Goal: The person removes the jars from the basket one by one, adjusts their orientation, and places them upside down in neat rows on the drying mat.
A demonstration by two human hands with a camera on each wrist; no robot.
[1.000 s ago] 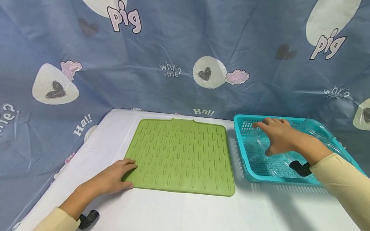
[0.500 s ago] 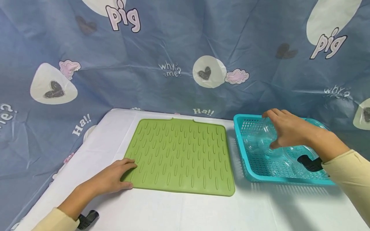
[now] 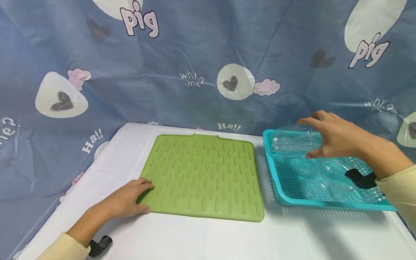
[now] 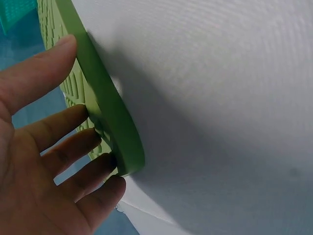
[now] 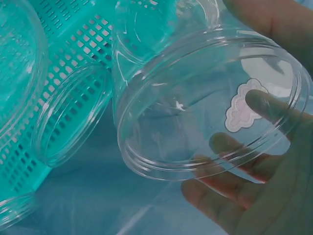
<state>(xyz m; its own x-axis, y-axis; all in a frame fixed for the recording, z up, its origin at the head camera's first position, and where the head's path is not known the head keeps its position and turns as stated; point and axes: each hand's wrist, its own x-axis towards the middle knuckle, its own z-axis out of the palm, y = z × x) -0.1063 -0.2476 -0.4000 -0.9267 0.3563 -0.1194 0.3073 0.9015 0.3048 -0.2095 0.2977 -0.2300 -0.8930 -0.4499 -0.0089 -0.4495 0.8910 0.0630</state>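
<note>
My right hand (image 3: 338,135) grips a clear, wide-mouthed jar (image 3: 290,141) by its rim end, above the turquoise basket (image 3: 282,198). The jar lies on its side in the air, its far end pointing left. Seen by the right wrist camera, the fingers curl along one side of the round mouth, with the thumb opposite. At the front left corner of a green ridged mat (image 3: 201,177), my left hand (image 3: 125,198) rests with relaxed fingers touching the edge. The left wrist view has the thumb and fingertips against the mat's rim (image 4: 115,117).
More clear round containers (image 3: 336,175) lie in the basket; their outlines are hard to separate. The mat and basket stand side by side on a white-covered table (image 3: 227,238). Behind rises a blue printed cloth (image 3: 182,108).
My right hand has closed on the clear jar, then lifted it and tipped it sideways, moving up and to the right. The left hand and mat have stayed put.
</note>
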